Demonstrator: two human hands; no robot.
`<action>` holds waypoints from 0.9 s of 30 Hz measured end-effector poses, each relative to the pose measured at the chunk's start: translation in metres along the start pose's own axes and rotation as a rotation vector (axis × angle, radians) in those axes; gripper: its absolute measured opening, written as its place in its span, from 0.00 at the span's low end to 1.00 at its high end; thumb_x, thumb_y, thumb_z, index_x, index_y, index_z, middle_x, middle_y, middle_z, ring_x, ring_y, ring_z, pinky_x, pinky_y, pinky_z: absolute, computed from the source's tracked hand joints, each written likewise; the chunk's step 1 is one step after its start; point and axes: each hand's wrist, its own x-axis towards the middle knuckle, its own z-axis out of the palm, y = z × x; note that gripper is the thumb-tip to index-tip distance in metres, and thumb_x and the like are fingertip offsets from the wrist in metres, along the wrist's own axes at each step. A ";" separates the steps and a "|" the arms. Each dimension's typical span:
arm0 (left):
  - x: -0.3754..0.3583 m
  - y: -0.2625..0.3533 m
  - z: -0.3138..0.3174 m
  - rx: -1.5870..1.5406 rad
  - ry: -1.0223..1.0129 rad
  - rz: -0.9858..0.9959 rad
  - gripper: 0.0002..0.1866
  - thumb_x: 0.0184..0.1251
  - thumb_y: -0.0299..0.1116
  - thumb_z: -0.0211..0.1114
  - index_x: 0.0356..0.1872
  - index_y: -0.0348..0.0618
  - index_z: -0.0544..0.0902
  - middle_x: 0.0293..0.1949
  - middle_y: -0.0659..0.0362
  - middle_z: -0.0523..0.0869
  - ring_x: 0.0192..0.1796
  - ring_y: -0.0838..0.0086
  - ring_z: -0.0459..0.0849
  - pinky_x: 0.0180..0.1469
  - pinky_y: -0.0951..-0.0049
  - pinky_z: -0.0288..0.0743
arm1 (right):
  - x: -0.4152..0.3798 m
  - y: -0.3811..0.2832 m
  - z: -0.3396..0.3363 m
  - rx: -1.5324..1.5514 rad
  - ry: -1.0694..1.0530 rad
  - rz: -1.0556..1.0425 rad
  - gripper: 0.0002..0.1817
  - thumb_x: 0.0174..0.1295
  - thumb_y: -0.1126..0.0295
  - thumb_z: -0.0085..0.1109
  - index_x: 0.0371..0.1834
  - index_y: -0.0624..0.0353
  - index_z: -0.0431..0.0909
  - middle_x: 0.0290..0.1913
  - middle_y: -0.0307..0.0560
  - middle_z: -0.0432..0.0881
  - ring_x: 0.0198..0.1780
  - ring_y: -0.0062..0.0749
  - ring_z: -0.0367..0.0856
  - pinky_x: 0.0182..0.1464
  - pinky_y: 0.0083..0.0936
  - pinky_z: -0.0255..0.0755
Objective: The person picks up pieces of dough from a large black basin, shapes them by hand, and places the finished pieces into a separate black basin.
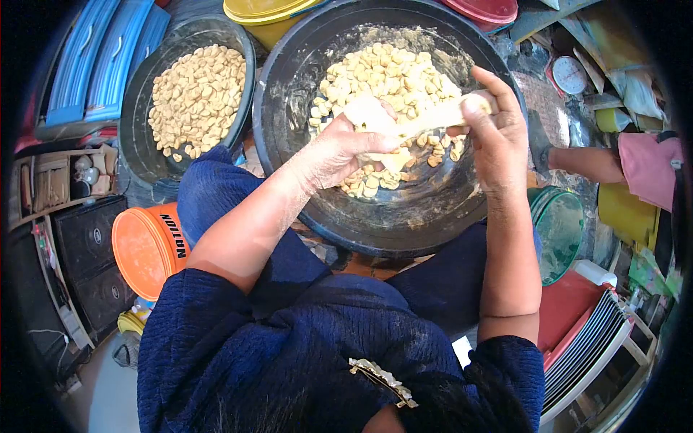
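A pale strip of dough stretches between my two hands, above a wide black basin. My left hand is wrapped round the thicker end, with dough showing above and below its fingers. The other end is pinched between thumb and fingers of my right hand, its index finger raised. Below the hands, small rounded pale dough pieces are heaped in the basin, whose inner wall is dusted with flour.
A smaller dark basin at the left holds many tan pieces. Around me are an orange bucket, a green bucket, a yellow tub and a round-dial scale. Another person's arm reaches in from the right.
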 end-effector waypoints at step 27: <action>0.001 -0.003 0.000 -0.293 -0.164 -0.132 0.27 0.52 0.32 0.55 0.56 0.37 0.66 0.48 0.44 0.76 0.49 0.57 0.78 0.48 0.59 0.76 | -0.020 0.005 0.027 -0.662 -0.439 -0.233 0.21 0.48 0.73 0.63 0.49 0.56 0.74 0.54 0.56 0.73 0.56 0.42 0.71 0.55 0.31 0.66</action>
